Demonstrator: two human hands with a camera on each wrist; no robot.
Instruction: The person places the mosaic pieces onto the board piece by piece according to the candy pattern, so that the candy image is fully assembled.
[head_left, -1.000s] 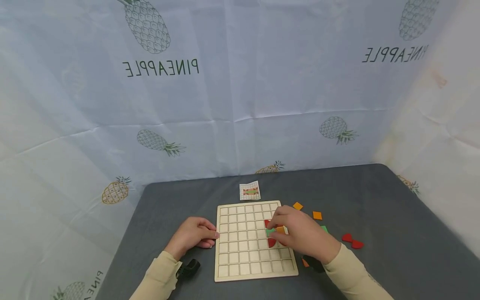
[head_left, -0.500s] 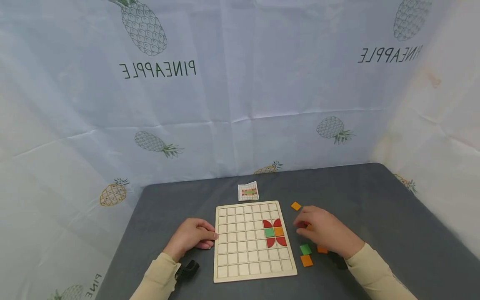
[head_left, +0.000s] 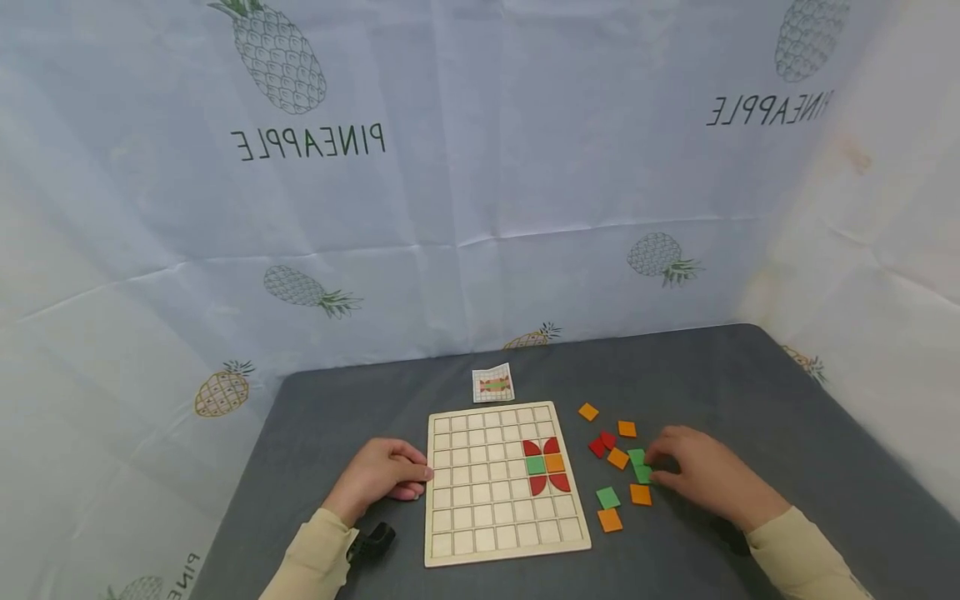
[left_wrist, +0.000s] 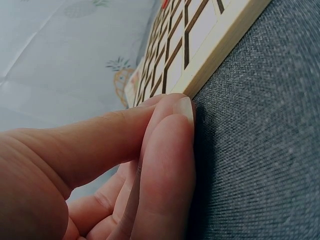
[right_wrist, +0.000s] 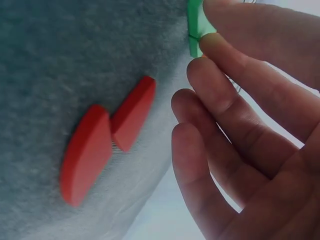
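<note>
My left hand [head_left: 386, 469] lies at the left edge of a pale wooden grid board [head_left: 468, 500]. Thumb and fingertips pinch the board's rim, close up in the left wrist view. On the board's right side, four-cell red petal shapes [head_left: 558, 482] flank a green square [head_left: 535, 465] and an orange square [head_left: 554, 463]. To the board's right, my right hand [head_left: 701, 467] hovers low, fingers loosely bent, its fingertips right at a pair of green square tiles [head_left: 642, 474]. Two red tiles [right_wrist: 87, 155] lie beneath it in the right wrist view, hidden from the head view.
Loose orange tiles [head_left: 627, 428], another green tile [head_left: 608, 497] and a pair of red tiles [head_left: 602, 443] lie between board and right hand. A small printed pattern card [head_left: 492, 384] stands behind the board on the dark grey table [head_left: 360, 392]. Pineapple-print cloth surrounds the table.
My right hand has moved rightward from over the board, across the loose tiles, to the green pair. The coloured pieces on the board now show uncovered. My left hand stays at the board's edge.
</note>
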